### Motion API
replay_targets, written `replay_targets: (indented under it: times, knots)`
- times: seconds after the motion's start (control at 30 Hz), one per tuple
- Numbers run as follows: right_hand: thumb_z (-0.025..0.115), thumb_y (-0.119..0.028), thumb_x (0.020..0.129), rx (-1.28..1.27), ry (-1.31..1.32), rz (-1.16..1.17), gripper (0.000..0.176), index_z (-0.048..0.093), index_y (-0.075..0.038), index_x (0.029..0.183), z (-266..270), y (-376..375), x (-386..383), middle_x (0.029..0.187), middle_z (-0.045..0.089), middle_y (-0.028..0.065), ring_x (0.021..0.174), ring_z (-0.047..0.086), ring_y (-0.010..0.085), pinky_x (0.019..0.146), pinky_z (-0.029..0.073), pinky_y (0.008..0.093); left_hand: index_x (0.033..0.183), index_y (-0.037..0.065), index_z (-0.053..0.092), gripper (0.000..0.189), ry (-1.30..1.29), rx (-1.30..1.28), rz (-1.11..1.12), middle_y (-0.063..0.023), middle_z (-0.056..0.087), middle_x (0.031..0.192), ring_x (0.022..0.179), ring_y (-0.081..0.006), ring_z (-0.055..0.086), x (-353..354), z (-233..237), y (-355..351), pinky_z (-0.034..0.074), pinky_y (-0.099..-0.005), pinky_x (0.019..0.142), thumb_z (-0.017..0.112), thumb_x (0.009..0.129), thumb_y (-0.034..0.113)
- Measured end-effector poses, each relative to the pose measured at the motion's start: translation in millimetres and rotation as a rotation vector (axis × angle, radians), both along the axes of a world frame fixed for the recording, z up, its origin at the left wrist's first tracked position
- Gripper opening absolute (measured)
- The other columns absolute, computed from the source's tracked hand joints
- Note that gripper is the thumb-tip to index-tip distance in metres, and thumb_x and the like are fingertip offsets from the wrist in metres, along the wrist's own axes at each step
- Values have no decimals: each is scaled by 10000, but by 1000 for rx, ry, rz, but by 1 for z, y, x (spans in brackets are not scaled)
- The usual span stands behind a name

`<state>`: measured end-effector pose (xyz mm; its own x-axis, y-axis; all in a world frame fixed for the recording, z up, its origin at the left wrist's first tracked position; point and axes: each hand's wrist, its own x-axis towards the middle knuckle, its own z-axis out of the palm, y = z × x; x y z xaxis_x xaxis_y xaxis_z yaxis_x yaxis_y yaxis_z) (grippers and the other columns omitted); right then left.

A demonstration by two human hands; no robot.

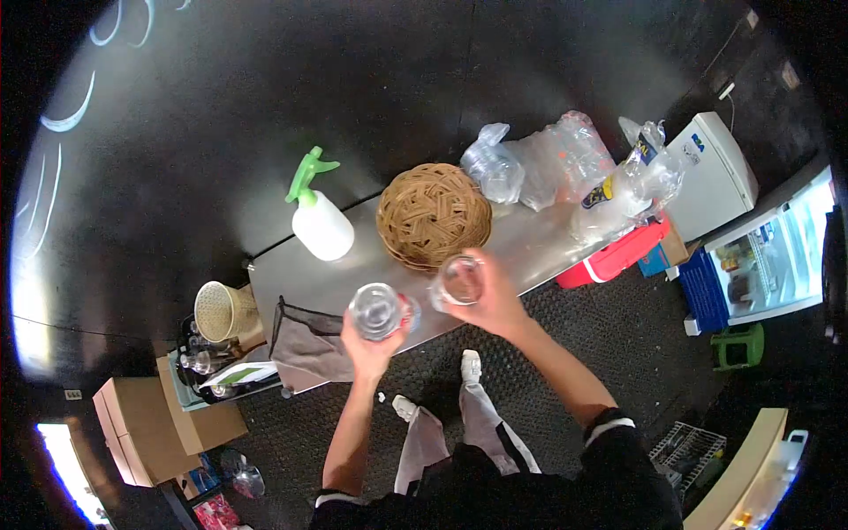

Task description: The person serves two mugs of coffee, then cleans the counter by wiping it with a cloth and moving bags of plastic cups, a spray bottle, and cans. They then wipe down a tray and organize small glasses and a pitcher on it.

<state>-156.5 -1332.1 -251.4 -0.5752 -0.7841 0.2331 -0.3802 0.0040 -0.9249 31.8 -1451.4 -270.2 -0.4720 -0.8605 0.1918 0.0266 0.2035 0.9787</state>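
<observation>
My left hand is wrapped round a clear drinking glass with some red on its right side. My right hand grips another clear glass, seen from above and slightly blurred. The two glasses are held side by side, a small gap apart, over the front edge of the steel table. Beyond the right glass is a round woven basket. A grey-brown cloth with a dark mesh edge lies left of my left hand.
A white spray bottle with a green head stands at the back left. Clear plastic bags lie at the back right, above a red cooler. A cream basket and cardboard boxes are left; an open fridge is right.
</observation>
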Motion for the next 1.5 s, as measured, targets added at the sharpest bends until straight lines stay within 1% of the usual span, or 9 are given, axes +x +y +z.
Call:
replay_targets:
  times: [0.13, 0.8, 0.87, 0.97, 1.13, 1.3, 1.37, 1.4, 1.5]
  knots:
    - [817, -160, 610, 268, 354, -143, 826, 351, -12, 1275, -2, 51, -65, 1094, 537, 174, 1027, 568, 341, 857, 482, 387, 1084, -2, 547, 629, -62, 20, -91, -85, 654, 965, 879, -155, 625, -65, -9, 34, 500, -306, 816, 859, 570, 181]
    - [803, -188, 604, 336, 244, -133, 878, 312, -22, 1313, -50, 67, -141, 1268, 432, 208, 1138, 481, 404, 915, 439, 436, 1209, 64, 453, 719, -211, -33, -159, -158, 661, 1019, 941, -290, 656, -165, -56, 78, 529, -396, 798, 832, 611, 189]
    - [780, -176, 604, 302, 506, -58, 859, 322, -23, 1314, -35, 66, -141, 1278, 428, 207, 1162, 461, 416, 927, 430, 447, 1262, 67, 418, 766, -245, -54, -151, -178, 649, 1045, 960, -314, 645, -156, -57, 75, 520, -402, 817, 825, 627, 201]
    - [686, -90, 659, 87, 427, -162, 615, 445, -10, 1219, 14, 46, -103, 1175, 480, 192, 1073, 507, 365, 877, 441, 398, 1272, 17, 449, 687, -243, -378, -126, -210, 630, 1075, 967, -298, 641, -119, -58, 64, 507, -368, 843, 779, 700, 206]
    - [570, 4, 711, -128, 326, 8, 301, 563, -43, 1009, 22, -20, 8, 890, 534, 116, 744, 530, 229, 700, 440, 335, 1020, -12, 573, 136, 156, 42, 164, -53, 593, 965, 886, -125, 556, -7, -46, -29, 463, -271, 825, 552, 898, 45]
    - [550, -22, 737, -91, 287, 407, 327, 554, -27, 1064, -75, -149, 153, 1074, 565, 162, 961, 565, 343, 848, 463, 415, 1155, -1, 479, 246, 150, -99, 389, -79, 553, 1104, 1018, -149, 531, 44, -16, -117, 426, -259, 882, 495, 909, 3]
    - [526, -140, 804, 258, 312, 730, 492, 445, -17, 1274, -90, -188, 195, 1272, 500, 149, 1241, 400, 315, 1074, 270, 469, 1198, 4, 459, 308, 38, -80, 321, -96, 526, 1178, 1088, -172, 513, 53, -3, -121, 421, -281, 923, 488, 893, -29]
    - [500, -212, 848, 53, -74, 740, 477, 448, -43, 1290, -139, -208, 225, 1320, 471, 134, 1309, 327, 281, 1115, 145, 513, 1198, 4, 459, 308, 35, -85, 312, -96, 526, 1178, 1088, -172, 513, 57, -4, -124, 421, -281, 923, 488, 893, -29]
    - [470, -270, 883, 47, 284, 748, 469, 446, -63, 1303, -153, -200, 228, 1355, 447, 122, 1329, 309, 264, 1117, 121, 527, 1265, 29, 425, 428, -122, -118, 261, -101, 471, 1259, 1125, -191, 487, 62, -12, -134, 444, -341, 906, 575, 864, 17]
